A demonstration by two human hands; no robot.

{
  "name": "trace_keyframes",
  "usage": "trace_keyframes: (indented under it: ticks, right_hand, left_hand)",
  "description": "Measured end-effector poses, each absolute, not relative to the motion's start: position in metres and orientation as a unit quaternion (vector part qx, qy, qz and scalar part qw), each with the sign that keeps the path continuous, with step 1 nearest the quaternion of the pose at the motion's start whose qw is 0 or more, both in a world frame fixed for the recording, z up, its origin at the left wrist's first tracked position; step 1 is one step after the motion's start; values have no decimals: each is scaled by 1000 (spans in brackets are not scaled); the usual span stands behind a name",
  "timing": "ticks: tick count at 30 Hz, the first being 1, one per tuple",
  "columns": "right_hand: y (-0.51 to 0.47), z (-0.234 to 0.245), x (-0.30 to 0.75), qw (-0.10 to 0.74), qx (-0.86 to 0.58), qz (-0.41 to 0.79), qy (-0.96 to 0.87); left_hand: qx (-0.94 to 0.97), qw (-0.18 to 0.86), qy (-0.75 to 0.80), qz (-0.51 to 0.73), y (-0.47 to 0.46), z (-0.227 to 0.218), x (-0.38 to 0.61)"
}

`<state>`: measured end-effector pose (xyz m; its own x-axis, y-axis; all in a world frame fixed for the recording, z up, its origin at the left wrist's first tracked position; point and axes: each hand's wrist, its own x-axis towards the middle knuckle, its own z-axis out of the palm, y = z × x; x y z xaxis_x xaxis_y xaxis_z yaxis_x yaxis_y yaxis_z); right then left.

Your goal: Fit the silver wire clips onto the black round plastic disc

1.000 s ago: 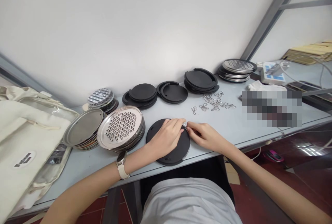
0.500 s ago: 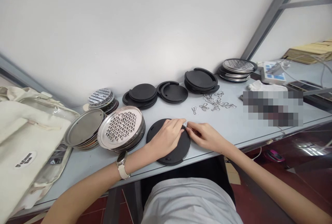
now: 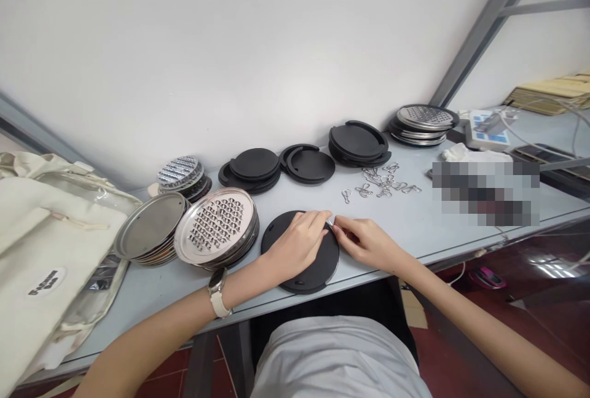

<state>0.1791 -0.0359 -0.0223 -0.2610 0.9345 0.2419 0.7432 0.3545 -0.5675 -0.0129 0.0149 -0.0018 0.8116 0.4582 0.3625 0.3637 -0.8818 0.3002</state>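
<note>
A black round disc lies flat near the table's front edge, with a thin bright line along its right rim. My left hand reaches over it, fingers together and bent at the upper right rim, gripping the disc there. Just right of that rim, my right hand is closed in a pinch. Between the two hands' fingertips shows a small shiny metal wire clip, partly hidden. Beyond my hands lie several loose wire clips of bent, looped metal.
Left of the disc stand a stack of metal grater plates, a stack of plain metal discs and smaller graters. Black discs and black rings line the wall. A cream bag covers the left end.
Both hands stay at the disc's upper right rim, almost still. The whole view has shifted very slightly.
</note>
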Motion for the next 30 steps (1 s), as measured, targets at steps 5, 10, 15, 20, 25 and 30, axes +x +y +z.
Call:
trace_keyframes:
  ticks: [5,10,15,20,25,30]
  right_hand:
    - [-36,-23,179,281,-538,176,-775]
    - [-36,-23,180,291,-541,180,-768]
    - [-35,-23,181,266,-541,176,-778]
    - [-33,-24,182,244,-542,166,-787]
    - [-32,-24,181,246,-540,167,-788]
    - [-34,-22,180,253,-541,171,-784]
  left_hand:
    - [945,115,217,217,15,-2,-13]
    - [946,119,212,215,14,-1,-12]
    - [947,111,213,213,15,-1,-12]
    - [946,111,222,210,15,-2,-12]
    - [946,119,218,211,14,-1,-12]
    - [945,123,216,213,15,-1,-12]
